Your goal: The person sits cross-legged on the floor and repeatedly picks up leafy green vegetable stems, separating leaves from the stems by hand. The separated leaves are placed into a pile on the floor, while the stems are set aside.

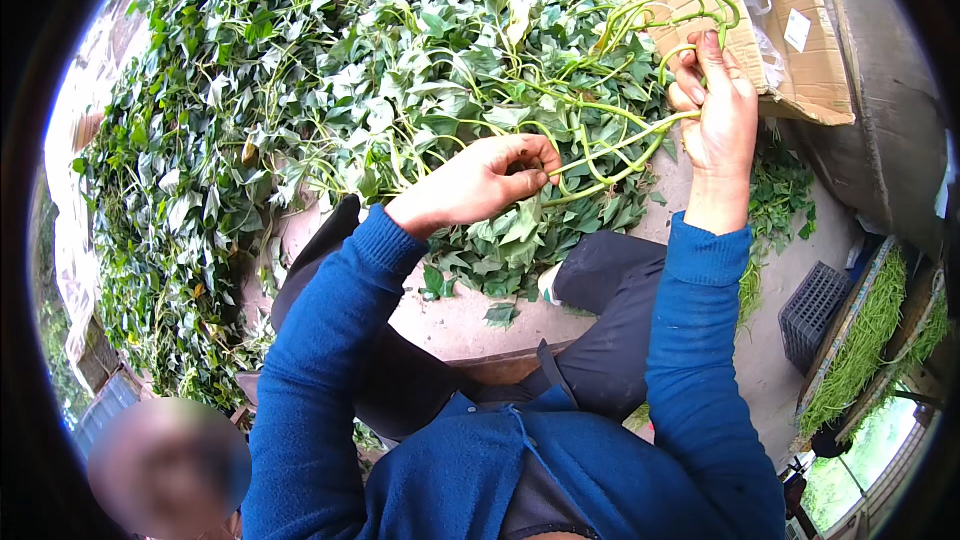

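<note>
A large heap of cut leafy vines (315, 52) spreads over the floor before me, with lobed green leaves like those of sweet potato. My left hand (487, 176) pinches a green vine stem between thumb and forefinger, low over the heap's near edge. Up and to the right, beside a cardboard box, my right hand (709, 82) grips the other part of the long green stems (630, 127). Several of these loop above its fingertips and run down and left towards my left hand. Leaves hide where some stems end.
An open cardboard box (814, 52) with clear plastic film stands at upper right. On the right are a dark plastic crate (814, 307) and shallow trays with thin green stalks (862, 345). Another person, face blurred (169, 469), is at lower left. My bent legs flank the near leaves.
</note>
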